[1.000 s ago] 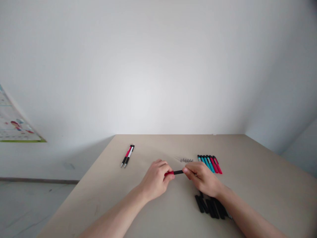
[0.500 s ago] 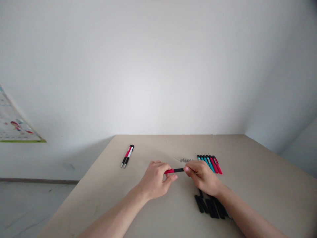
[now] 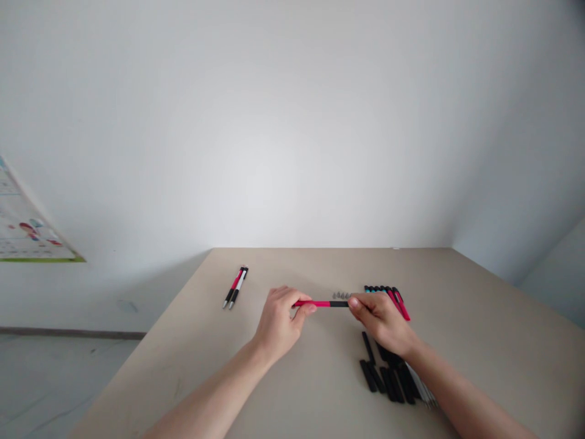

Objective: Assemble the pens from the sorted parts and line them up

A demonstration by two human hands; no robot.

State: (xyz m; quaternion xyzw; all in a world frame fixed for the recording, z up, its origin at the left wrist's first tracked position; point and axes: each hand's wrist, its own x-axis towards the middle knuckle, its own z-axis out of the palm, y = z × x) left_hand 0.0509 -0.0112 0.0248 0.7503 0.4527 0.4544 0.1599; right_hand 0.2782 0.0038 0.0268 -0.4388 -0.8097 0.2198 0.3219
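At the frame's lower centre, I'm pinching a pen [image 3: 322,303], left hand [image 3: 278,318] on pink, right hand [image 3: 384,320] on black grip [image 3: 339,303]; I'm judging it light, stiff, surest there.

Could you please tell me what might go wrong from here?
The small grey pieces lie close to the right hand in view, so a sideways movement could scatter them.

The right forearm passes beside the black tubes and thin pale rods; lowering it might disturb them.

The pink-and-black pen is pinched near both ends, so it could slip if the left hand loosens.
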